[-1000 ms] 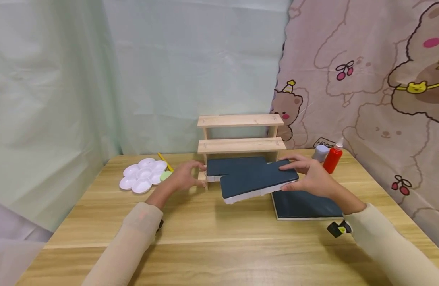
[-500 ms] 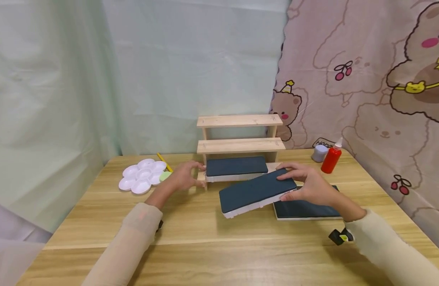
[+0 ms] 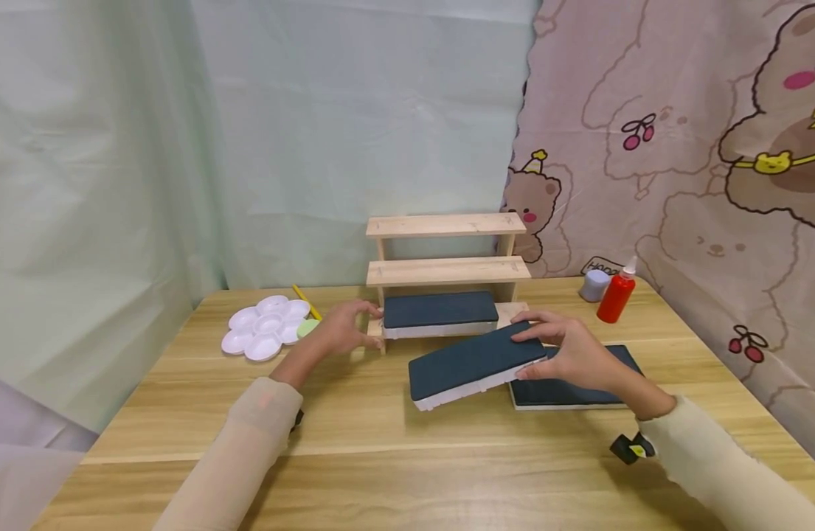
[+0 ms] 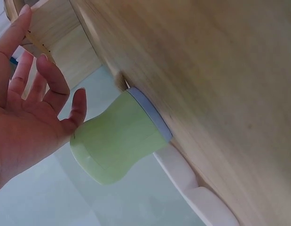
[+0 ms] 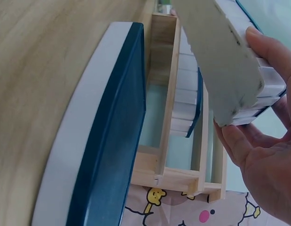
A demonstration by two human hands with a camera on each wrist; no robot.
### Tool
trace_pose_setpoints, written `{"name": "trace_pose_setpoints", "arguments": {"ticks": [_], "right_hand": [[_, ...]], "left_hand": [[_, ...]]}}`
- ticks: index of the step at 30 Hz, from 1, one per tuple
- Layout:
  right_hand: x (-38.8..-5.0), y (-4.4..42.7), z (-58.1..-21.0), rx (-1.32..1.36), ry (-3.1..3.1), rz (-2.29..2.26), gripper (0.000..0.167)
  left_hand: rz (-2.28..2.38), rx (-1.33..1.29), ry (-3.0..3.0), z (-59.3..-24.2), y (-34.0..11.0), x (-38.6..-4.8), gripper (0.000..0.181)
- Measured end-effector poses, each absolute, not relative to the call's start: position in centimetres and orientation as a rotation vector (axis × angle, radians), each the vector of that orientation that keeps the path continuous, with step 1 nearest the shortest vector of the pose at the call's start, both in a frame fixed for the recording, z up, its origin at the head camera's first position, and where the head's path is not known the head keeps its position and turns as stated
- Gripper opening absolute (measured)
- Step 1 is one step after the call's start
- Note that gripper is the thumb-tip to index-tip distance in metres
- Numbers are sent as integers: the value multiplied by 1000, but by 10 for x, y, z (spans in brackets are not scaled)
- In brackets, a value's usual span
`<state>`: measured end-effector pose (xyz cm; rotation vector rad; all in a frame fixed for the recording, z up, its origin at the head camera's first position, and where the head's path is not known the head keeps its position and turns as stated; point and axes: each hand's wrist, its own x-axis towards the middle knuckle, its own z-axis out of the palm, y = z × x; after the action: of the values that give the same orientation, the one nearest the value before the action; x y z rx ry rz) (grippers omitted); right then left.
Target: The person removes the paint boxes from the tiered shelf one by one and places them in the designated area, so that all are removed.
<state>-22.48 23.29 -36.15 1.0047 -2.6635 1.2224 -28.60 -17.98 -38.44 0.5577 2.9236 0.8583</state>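
A flat case with a dark blue lid and white ribbed sides (image 3: 476, 365) is pinched at its right end by my right hand (image 3: 569, 350). It is tilted, held above the table in front of the wooden tiered shelf (image 3: 447, 271). A similar blue-lidded case (image 3: 440, 310) lies on the shelf's lowest step. My left hand (image 3: 341, 328) is at the left end of that step, fingers spread and loosely bent; whether it touches the wood is hard to tell. In the left wrist view, a light green cup-shaped container (image 4: 119, 136) stands beside the hand's little finger.
A larger dark blue, white-edged case (image 3: 573, 380) lies flat on the table at right. Behind it stand a red squeeze bottle (image 3: 616, 297) and a pale blue container (image 3: 594, 285). White flower-shaped palette (image 3: 264, 324) and yellow stick (image 3: 306, 301) lie left. Curtains hang behind.
My right hand has drawn the held case down and toward me, away from the shelf, uncovering the case on the lowest step. My left hand has hardly moved.
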Motion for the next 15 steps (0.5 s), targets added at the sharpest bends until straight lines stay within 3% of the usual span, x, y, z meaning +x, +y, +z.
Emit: {"name": "trace_pose_setpoints", "arguments": {"ticks": [15], "right_hand": [[-222,222,-367,935,-2682,1191,46]], "left_hand": [[848,543,2937,-387,-178,-286,50]]}}
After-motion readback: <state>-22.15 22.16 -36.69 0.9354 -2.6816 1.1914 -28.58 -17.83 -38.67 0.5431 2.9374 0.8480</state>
